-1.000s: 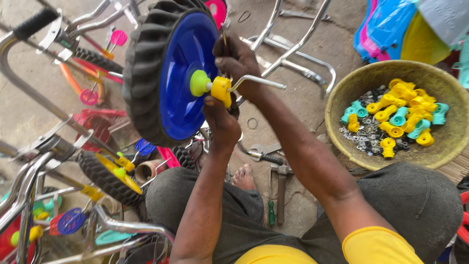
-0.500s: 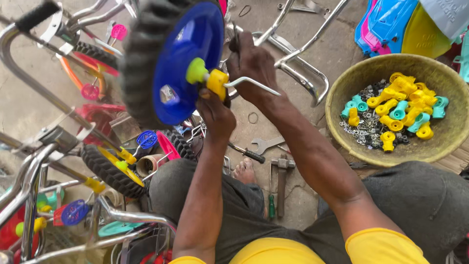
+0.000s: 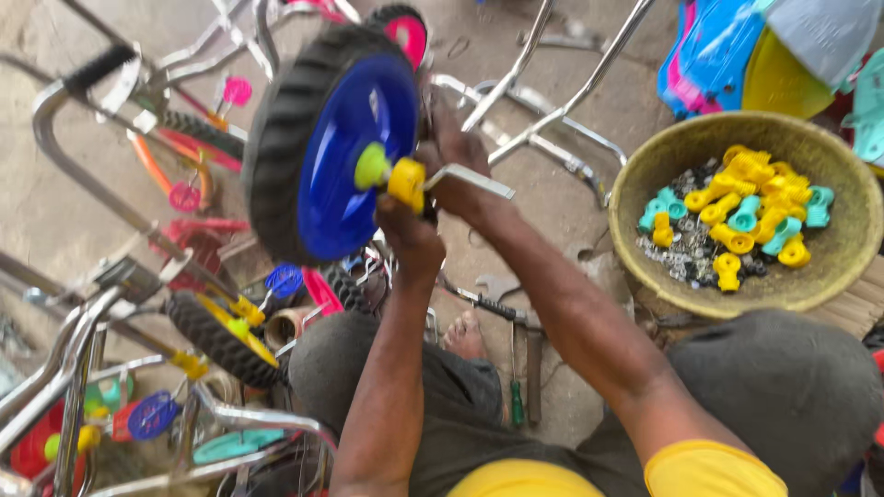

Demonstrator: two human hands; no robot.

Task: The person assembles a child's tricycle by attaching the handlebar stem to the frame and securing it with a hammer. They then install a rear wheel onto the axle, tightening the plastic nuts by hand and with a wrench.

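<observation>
I hold up a small wheel (image 3: 336,198) with a black ribbed tyre and a blue plastic hub. A green cap (image 3: 371,166) and a yellow spacer (image 3: 406,182) sit on its axle, and a bent silver metal bracket (image 3: 479,180) sticks out to the right. My left hand (image 3: 412,244) is closed just under the yellow spacer, gripping at the axle. My right hand (image 3: 453,152) is closed behind the wheel, at the bracket's inner end. What its fingers press on is hidden by the wheel.
A round woven basket (image 3: 645,276) at the right holds several yellow and teal plastic parts (image 3: 737,207) and small metal hardware. A green-handled screwdriver (image 3: 517,403) and a spanner (image 3: 488,290) lie by my foot. Chrome frames (image 3: 74,368) and a yellow-hubbed wheel (image 3: 216,336) crowd the left. Coloured plastic seats (image 3: 718,55) are stacked top right.
The wheel rose and tilted a little, then came back down. Both hands kept their hold at the axle and bracket.
</observation>
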